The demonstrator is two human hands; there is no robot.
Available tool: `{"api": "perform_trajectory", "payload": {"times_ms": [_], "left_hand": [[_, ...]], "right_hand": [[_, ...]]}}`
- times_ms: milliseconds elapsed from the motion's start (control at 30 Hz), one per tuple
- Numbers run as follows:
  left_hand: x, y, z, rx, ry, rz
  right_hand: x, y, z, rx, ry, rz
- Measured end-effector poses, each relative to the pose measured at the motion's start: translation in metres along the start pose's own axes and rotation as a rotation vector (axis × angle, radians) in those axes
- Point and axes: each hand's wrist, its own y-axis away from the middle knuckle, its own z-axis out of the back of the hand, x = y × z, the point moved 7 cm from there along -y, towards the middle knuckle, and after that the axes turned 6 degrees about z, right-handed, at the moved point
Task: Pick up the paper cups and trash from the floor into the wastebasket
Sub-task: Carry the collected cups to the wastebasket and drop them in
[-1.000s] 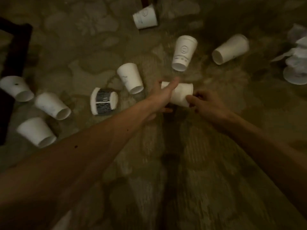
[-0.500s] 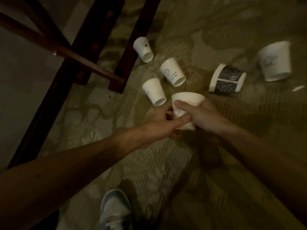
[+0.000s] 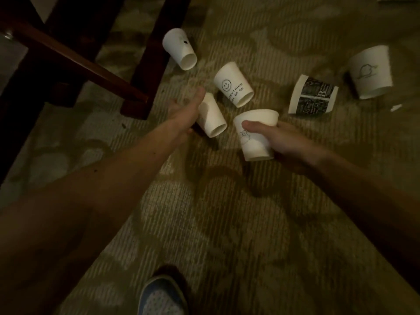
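Wood leg: dark, part of a furniture frame standing left of the working hand; judged the one obstacle to clear on the lift.
Left hand: spread wide, thumb raised, laid against the plain cup's side; no grip closed.
Plain cup: on its side on the carpet, mouth toward the wearer. Judged best taken round the middle with light pressure, as thin paper walls dent.
Doodle cup: held, wide rim away from the wearer. Judged fit to receive the plain cup nested base first, which would free one hand.
Right hand: wrapped round the doodle cup, thumb across its front.
Carpet: ribbed, patterned, olive-beige; light dim.
Cups left on the carpet: marked cup, smiley cup, dark-printed cup, sketched cup, all lying over.
White scrap: small, just beyond the dark-printed cup.
Shoe: blue, at the near edge.
Wastebasket: not in view.
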Motion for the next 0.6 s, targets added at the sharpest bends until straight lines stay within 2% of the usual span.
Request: {"api": "perform_trajectory", "payload": {"times_ms": [133, 300, 433, 500, 600], "left_hand": [[0.007, -0.011, -0.014, 0.032, 0.027, -0.061], [0.008, -0.014, -0.013, -0.032, -0.087, -0.232], [0.009, -0.017, -0.007, 0.049, 0.059, -0.169], [0.003, -0.02, -0.006, 0.135, 0.098, -0.126], [-0.012, -0.024, -0.015, 0.33, 0.128, -0.078]], "right_hand": [[0.011, -0.019, -0.017, 0.041, -0.105, 0.041], [0.015, -0.034, -0.02, -0.124, -0.052, 0.127], [0.055, -0.048, 0.0, -0.221, -0.037, 0.255], [0.079, -0.059, 0.003, -0.198, -0.002, 0.277], [0.098, -0.076, -0.013, -0.013, 0.015, 0.267]]}}
